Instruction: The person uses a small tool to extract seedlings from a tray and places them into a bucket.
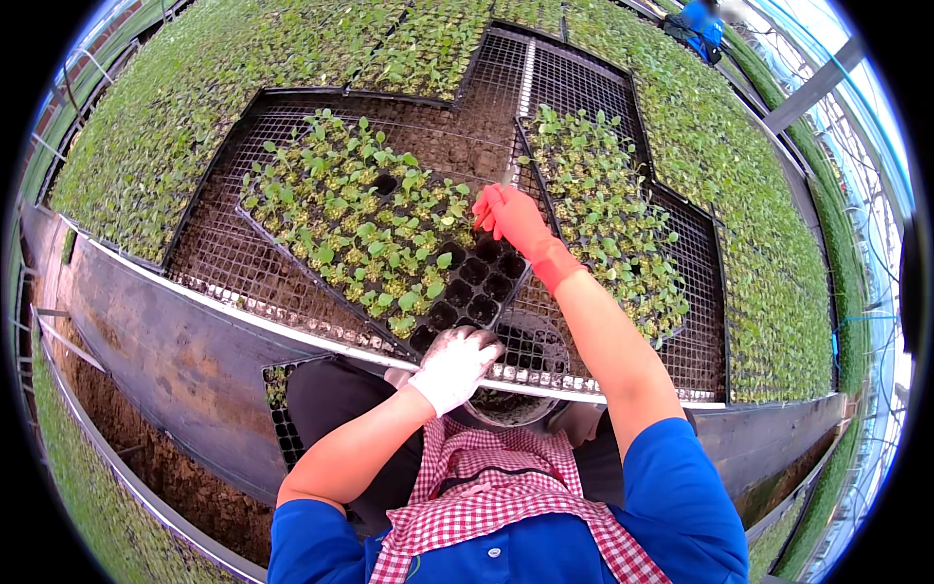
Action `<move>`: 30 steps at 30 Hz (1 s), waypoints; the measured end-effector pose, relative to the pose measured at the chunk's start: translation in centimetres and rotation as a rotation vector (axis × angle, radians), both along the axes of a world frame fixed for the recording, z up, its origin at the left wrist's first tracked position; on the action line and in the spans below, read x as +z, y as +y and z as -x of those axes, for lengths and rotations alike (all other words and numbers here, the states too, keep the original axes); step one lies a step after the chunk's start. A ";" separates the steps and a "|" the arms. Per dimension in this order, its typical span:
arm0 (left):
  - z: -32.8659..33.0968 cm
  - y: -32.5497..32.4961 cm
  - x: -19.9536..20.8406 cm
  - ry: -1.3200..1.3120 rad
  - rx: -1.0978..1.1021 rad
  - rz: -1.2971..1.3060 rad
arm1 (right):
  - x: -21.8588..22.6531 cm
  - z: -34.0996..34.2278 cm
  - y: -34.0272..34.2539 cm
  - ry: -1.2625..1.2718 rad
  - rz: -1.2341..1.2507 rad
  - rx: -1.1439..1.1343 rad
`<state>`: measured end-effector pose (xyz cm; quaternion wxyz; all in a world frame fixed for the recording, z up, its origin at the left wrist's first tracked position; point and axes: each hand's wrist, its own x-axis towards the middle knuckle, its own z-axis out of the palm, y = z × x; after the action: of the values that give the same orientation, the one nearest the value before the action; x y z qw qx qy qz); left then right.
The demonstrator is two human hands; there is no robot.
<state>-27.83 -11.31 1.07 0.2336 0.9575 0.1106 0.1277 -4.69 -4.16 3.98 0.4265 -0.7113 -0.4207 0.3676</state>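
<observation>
A black seedling tray [255,222] full of small green seedlings lies at a slant on the wire-mesh bench; several cells at its near right end hold no plants. My left hand [455,368], in a white glove soiled at the fingers, is curled at the near corner of this tray and appears to grip its edge. Over the tray's right edge is my right hand [516,222] in a red rubber glove. Its fingers are pinched together, and what they hold is too small to make out. A second seedling tray [613,224] lies to the right of that hand.
A round dark tub [516,407] sits below the bench's white front rail [292,338], between my knees. More seedling trays [214,156] surround the mesh opening [209,248]. A small black cell tray [284,428] is beside my left leg. Another person [702,27] is at the far right.
</observation>
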 end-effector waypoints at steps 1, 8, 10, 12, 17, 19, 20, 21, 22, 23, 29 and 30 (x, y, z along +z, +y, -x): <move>0.0 0.0 0.0 0.008 0.004 -0.002 | -0.4 -0.1 0.1 0.085 -0.013 0.010; -0.4 0.0 0.0 0.054 -0.012 0.015 | -1.3 -2.0 -0.3 0.190 -0.042 0.014; -0.3 0.0 -0.1 0.035 0.002 0.021 | -1.4 -1.7 -0.7 0.206 -0.063 0.010; -0.3 0.1 0.0 0.056 -0.005 0.019 | -1.7 -1.3 -1.1 0.211 -0.112 -0.014; -0.2 0.1 0.5 0.082 0.003 0.027 | -2.0 -0.8 -2.1 0.184 -0.209 -0.037; -0.1 0.2 0.3 0.064 -0.009 0.029 | -1.9 -1.1 -2.3 0.206 -0.229 -0.052; -0.1 0.2 0.3 0.062 -0.009 0.029 | -1.7 -1.4 -2.5 0.227 -0.250 -0.072; -0.2 0.1 0.3 0.060 -0.012 0.027 | -1.6 -1.6 -2.7 0.225 -0.251 -0.072; -0.3 0.1 0.3 0.058 -0.015 0.022 | -1.3 -1.9 -2.9 0.223 -0.261 -0.081; -0.4 0.0 0.2 0.056 -0.018 0.019 | -1.0 -2.1 -3.2 0.222 -0.271 -0.091; 0.0 0.0 0.3 0.034 0.001 0.003 | 2.1 -3.6 -7.3 0.284 -0.419 -0.201; 0.0 -0.1 0.4 0.032 -0.003 -0.010 | 3.0 -4.3 -8.6 0.286 -0.453 -0.245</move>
<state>-27.82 -11.42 1.47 0.2272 0.9608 0.1125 0.1124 -0.40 -12.74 7.01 0.6706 -0.5845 -0.3385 0.3068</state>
